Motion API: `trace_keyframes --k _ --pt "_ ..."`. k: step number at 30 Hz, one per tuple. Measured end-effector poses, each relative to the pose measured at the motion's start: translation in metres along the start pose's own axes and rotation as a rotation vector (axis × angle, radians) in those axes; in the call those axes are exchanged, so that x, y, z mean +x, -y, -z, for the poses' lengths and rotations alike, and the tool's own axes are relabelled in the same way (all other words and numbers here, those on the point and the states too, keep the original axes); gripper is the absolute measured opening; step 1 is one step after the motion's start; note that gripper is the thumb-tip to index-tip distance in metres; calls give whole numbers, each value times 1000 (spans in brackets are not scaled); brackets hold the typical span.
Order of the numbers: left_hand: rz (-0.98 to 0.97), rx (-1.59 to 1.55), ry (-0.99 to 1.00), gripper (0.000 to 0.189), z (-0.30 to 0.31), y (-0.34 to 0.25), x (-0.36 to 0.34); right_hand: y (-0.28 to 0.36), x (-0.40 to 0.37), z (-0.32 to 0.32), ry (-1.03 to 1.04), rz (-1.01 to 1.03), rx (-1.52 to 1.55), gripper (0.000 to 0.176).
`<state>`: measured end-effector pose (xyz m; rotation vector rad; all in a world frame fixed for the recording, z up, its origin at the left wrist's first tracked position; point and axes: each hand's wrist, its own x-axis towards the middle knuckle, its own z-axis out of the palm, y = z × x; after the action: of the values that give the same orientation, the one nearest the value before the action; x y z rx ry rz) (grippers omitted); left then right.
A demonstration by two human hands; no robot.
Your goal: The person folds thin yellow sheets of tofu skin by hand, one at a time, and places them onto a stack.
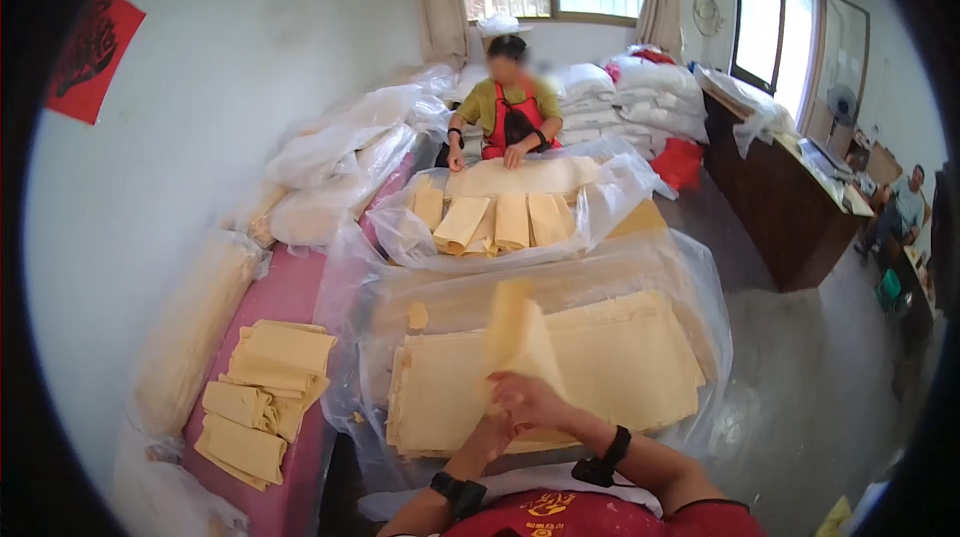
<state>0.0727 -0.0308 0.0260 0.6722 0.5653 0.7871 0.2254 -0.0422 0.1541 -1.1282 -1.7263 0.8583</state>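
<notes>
A folded pale-yellow sheet (522,342), thin and blurred at its upper end, stands up from my hands over the stack. My right hand (532,401) is closed on its lower end. Close against it, my left hand (488,437) is also closed at the bottom of the sheet, its fingers partly hidden. Under them lies a broad stack of flat pale-yellow sheets (630,357) on clear plastic film (712,337). A small torn piece (418,315) lies beyond the stack's left part.
Several folded sheets (270,362) lie on a pink surface (305,282) at left. Across the table, a person in a red apron (497,132) has both hands at another sheet (560,175), behind folded bundles (512,222). White sacks (655,87) are piled behind; a dark desk (770,197) stands right.
</notes>
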Motion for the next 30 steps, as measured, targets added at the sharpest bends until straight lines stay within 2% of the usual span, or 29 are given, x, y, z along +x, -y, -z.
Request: trace_keyframes --k 1,2,4,5,6,7,8,10,12,14,15,16,17,18,19,21,23,24,26,29,30 --pt "62 -163 54 46 27 10 -3 7 -3 -11 112 94 -43 19" --pt "87 -145 53 46 24 -1 -16 8 -13 -17 87 83 -27 19" --pt "71 -557 27 37 -2 -31 -40 3 -37 -28 -48 216 -232 24" --pt "109 -545 20 37 15 -32 -32 -6 -54 -29 107 100 -81 27" --pt "83 -366 -143 38 41 -27 -18 -12 -69 -32 86 70 -68 27" --pt "51 -188 -298 41 56 -21 -12 -18 -82 -35 306 47 -144 29" --pt "69 -194 -298 41 42 -30 -15 -27 -92 -33 535 33 -226 30" --pt "48 -169 -254 42 -1 -63 -4 -69 -109 -34 485 92 -336 36" --pt "31 -130 -119 42 -59 -95 9 -105 -121 -28 240 -173 -713 46" --pt "-75 -48 7 41 -127 -129 19 -122 -131 -22 -107 -116 -877 51" --pt "-111 -93 52 41 -163 -148 14 -88 -123 -5 -130 -2 -1045 52" --pt "-157 -133 104 40 -191 -167 9 -89 -119 0 -122 12 -1050 52" --pt "-174 -135 106 40 -205 -182 6 -91 -113 6 -49 -41 -1050 56" --pt "-274 -123 100 39 -215 -193 3 -92 -110 9 19 -104 -1043 61" --pt "-363 -109 94 38 -219 -196 1 -100 -108 17 -35 -165 -1029 60" --pt "-402 -34 81 37 -213 -195 2 -120 -106 44 -303 -280 -958 58" --pt "-527 58 -12 36 -188 -186 14 -131 -103 75 -535 -386 -804 56" --pt "-521 65 -5 36 -181 -190 11 -134 -101 89 -645 -431 -691 56" --pt "-546 -44 39 45 -168 -203 3 -137 -107 114 -817 -543 -377 54" --pt "-549 -190 -63 43 -177 -238 -32 -153 -105 136 -938 -665 179 52" --pt "-623 -163 54 42 -176 -249 -41 -158 -102 137 -953 -684 336 52"
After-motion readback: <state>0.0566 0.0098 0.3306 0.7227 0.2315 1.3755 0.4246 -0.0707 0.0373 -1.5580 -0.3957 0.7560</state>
